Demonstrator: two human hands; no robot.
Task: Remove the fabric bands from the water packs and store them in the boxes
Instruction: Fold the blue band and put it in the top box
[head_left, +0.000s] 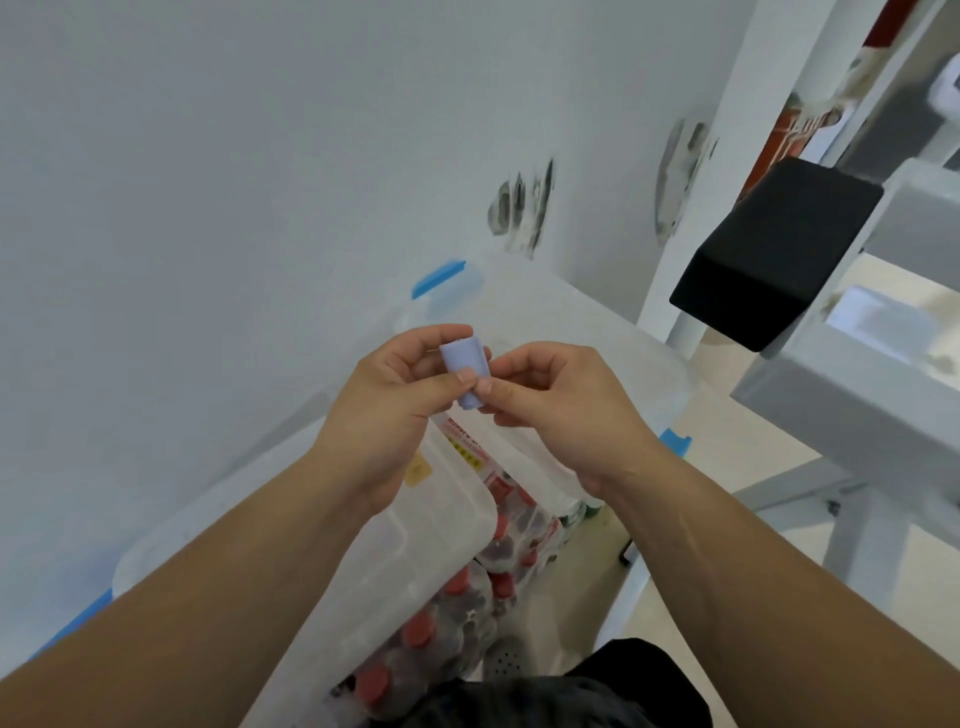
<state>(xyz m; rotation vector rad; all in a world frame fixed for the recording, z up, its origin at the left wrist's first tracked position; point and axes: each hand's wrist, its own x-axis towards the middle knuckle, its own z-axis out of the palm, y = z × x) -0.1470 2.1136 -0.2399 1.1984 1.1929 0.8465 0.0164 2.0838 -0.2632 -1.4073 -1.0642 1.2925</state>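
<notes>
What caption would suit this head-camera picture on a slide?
Left hand and right hand pinch a small pale-blue fabric band above translucent storage boxes, with red-capped water packs below.

— What colour is the band (464, 370)?
— Pale lilac-blue, plain, no print.
— And the box (395, 545)?
— Milky, see-through white, with bright blue clips (439, 278). There's a yellow sticker (418, 470) and a red-and-white label (467, 444).
— The bottles (475, 603)?
— Dark, under clear wrap, with red caps (418, 631).
— Anything else?
— A black block (774, 254), a pale grey frame (852, 395), a cream floor (753, 431), and a whitish wall (208, 156) with dark grey patches (519, 208).
</notes>
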